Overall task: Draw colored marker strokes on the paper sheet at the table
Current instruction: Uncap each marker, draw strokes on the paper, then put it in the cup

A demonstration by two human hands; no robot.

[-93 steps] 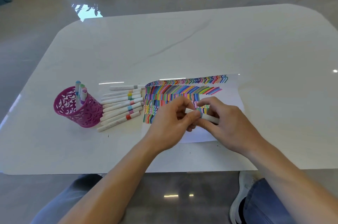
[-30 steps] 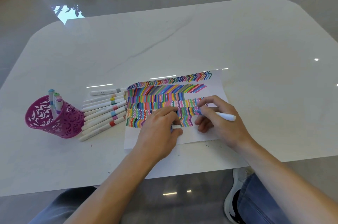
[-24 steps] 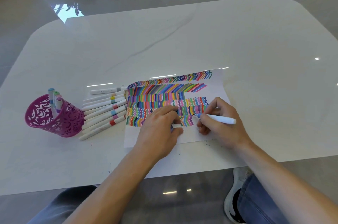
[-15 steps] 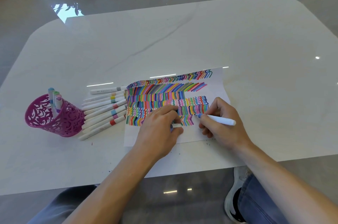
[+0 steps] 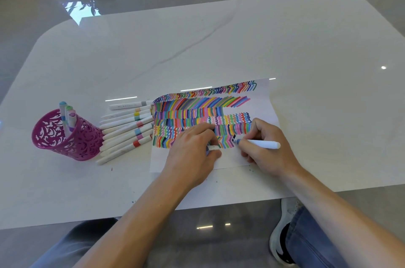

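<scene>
A white paper sheet (image 5: 266, 101) covered with rows of colored strokes lies on the white table (image 5: 219, 44). My right hand (image 5: 266, 145) grips a white marker (image 5: 260, 144) with a blue band. Its dark tip touches the paper at the right end of the lowest row. My left hand (image 5: 192, 151) rests on the sheet left of the tip and holds the marker's white cap (image 5: 213, 147) between thumb and fingers.
Several white markers (image 5: 126, 130) with colored bands lie in a row left of the sheet. A magenta cut-out pen cup (image 5: 63, 138) with three markers stands further left. The table's near edge runs just below my forearms.
Three seconds ago both hands held the marker together above the sheet. Since then the left hand settled on the paper with the cap, and the right hand brought the tip down to the lowest row.
</scene>
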